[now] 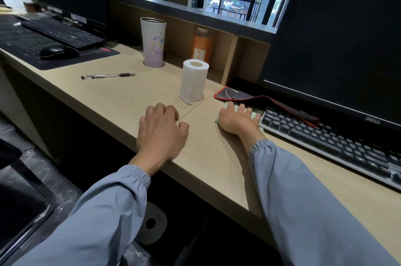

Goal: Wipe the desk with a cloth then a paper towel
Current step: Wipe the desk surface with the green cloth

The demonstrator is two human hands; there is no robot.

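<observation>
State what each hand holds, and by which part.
Neither grips anything. The right hand presses flat on the green cloth; the left hand rests on the desk.

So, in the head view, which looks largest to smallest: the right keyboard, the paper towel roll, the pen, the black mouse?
1. keyboard
2. paper towel roll
3. pen and mouse unranked: the pen is longer but thin, the mouse bulkier and farther away.

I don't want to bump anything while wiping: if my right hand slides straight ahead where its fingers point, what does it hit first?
Most likely the red-edged black mat, lying just beyond your right hand on the cloth; the keyboard sits off to its right.
</observation>
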